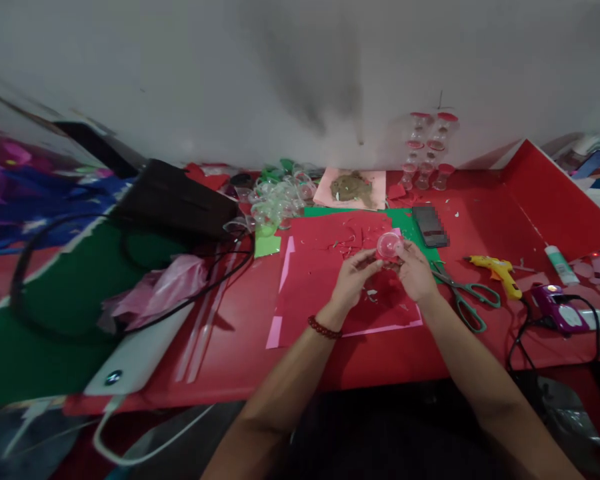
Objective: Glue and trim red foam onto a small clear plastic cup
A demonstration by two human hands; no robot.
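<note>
Between my two hands is a small clear plastic cup (390, 245) with a red disc at one end, held over red paper sheets (313, 280). My left hand (356, 275) grips its left side with thumb and fingers. On the cup's other side, the fingers of my right hand (414, 268) close on its edge. Thin red paper strips and pale scraps lie on the sheets beneath. Green-handled scissors (465, 293) rest just right of my right wrist.
Behind are loose clear cups (280, 200), a pink sheet with a brown heap (353, 188) and stacked hourglass-shaped pieces (425, 150). To the right lie a phone (430, 225), a yellow glue gun (500, 270), a glue tube (561, 265) and a purple power strip (560, 310). A laptop (140, 353) is left.
</note>
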